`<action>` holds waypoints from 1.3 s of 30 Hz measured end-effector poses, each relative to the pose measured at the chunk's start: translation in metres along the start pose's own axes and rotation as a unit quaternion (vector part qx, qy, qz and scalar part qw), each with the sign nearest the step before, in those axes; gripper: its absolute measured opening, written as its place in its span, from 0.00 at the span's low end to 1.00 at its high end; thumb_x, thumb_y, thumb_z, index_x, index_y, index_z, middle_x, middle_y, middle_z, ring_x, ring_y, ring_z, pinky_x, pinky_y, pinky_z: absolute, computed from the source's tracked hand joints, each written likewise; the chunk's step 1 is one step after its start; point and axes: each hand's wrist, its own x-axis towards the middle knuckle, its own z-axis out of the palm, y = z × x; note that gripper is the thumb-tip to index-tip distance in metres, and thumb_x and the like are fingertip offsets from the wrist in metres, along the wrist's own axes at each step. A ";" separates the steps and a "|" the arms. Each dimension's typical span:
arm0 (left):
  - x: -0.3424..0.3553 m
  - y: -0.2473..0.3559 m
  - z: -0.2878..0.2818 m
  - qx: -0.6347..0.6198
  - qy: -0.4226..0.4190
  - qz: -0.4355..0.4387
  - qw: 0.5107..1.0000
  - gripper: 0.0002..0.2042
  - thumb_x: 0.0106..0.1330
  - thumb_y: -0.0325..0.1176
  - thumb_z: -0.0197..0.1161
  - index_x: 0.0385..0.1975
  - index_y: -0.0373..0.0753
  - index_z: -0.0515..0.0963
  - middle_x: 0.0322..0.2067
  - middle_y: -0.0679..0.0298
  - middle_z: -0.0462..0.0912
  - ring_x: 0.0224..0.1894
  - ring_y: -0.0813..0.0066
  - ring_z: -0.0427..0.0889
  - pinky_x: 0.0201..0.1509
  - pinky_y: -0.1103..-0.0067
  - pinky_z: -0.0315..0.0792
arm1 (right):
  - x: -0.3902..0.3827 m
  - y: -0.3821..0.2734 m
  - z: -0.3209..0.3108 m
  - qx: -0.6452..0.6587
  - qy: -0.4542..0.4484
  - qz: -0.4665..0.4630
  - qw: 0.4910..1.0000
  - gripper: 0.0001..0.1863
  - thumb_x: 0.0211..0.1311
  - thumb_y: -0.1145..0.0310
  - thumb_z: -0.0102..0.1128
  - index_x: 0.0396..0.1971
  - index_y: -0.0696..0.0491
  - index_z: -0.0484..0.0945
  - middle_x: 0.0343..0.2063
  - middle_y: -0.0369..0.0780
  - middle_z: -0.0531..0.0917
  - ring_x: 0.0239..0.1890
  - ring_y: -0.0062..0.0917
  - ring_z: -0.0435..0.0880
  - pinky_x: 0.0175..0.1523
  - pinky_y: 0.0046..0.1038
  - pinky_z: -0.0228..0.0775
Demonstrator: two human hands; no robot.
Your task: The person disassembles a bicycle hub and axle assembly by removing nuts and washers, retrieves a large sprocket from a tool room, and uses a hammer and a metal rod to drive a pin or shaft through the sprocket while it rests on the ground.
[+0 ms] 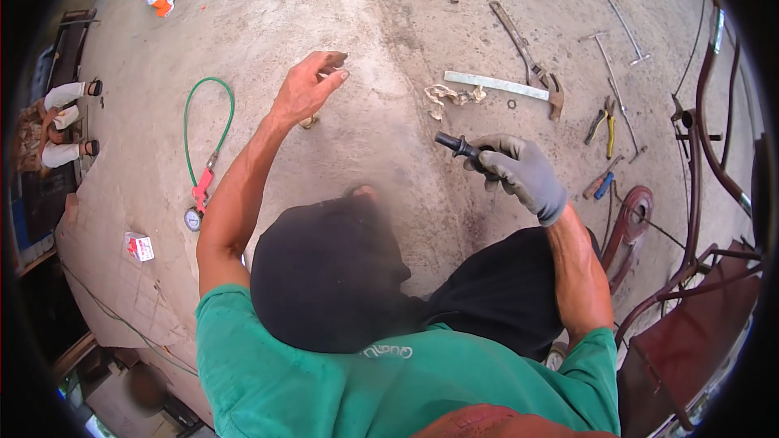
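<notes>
My bare left hand [312,88] hovers above the concrete, its thumb and dark-tipped index finger apart and nothing seen between them. Below its wrist, a small brownish object [308,122] is partly hidden by my forearm. In a grey work glove, my right hand [523,174] is closed around a black stepped cylindrical part [457,145], whose collared end points left. Beyond the glove, a crumpled stained rag [450,97] lies beside a claw hammer [499,86] with a pale handle. A small nut [511,104] rests near the hammer.
An adjustable wrench [519,40], yellow-handled pliers [600,126], screwdrivers [604,184] and T-handle wrenches [623,26] lie at right. Dark red metal frames [694,186] stand along the right edge. A green hose [188,126] with a gauge [193,219] lies left. Another person [53,130] sits far left.
</notes>
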 end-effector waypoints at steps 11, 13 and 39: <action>-0.021 0.142 0.084 -0.137 -0.359 -0.001 0.923 0.18 0.68 0.33 0.69 0.54 0.32 0.78 0.43 0.56 0.89 0.46 0.66 0.87 0.52 0.70 0.78 | -0.006 -0.001 0.017 -0.004 0.042 -0.098 0.994 0.21 0.68 0.61 0.63 0.53 0.60 0.85 0.36 0.37 0.89 0.29 0.15 0.82 0.34 0.21 0.75; -0.028 0.139 0.089 -0.207 -0.293 0.068 0.931 0.18 0.66 0.35 0.71 0.51 0.34 0.79 0.38 0.55 0.87 0.39 0.64 0.85 0.45 0.69 0.77 | -0.009 -0.007 0.013 -0.040 0.031 -0.063 0.997 0.20 0.68 0.62 0.63 0.52 0.61 0.84 0.38 0.38 0.89 0.29 0.16 0.83 0.35 0.21 0.76; -0.032 0.134 0.100 -0.268 -0.354 -0.165 0.881 0.15 0.75 0.40 0.63 0.51 0.35 0.83 0.46 0.60 0.86 0.53 0.72 0.84 0.59 0.75 0.75 | 0.003 0.009 0.005 -0.016 0.008 -0.039 0.999 0.22 0.66 0.61 0.64 0.53 0.61 0.84 0.34 0.39 0.89 0.30 0.16 0.83 0.36 0.22 0.76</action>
